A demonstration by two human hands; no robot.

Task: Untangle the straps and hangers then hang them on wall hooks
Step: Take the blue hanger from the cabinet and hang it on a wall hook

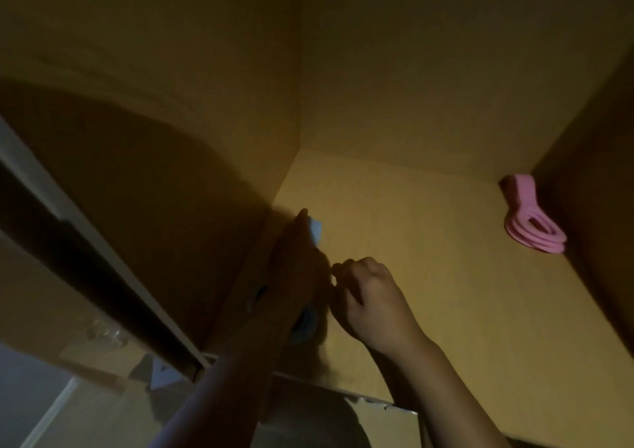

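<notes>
While the pink hangers (533,219) already hung on the far right wall, your right hand (372,305) pinched something unseen; your blurred left hand (291,276) gripped a blue piece (76,229), unhung.

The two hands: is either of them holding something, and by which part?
The left hand, dark and blurred, seems closed on a pale blue item; the held part cannot be told. The right hand has its fingers curled; any contents are hidden.
</notes>
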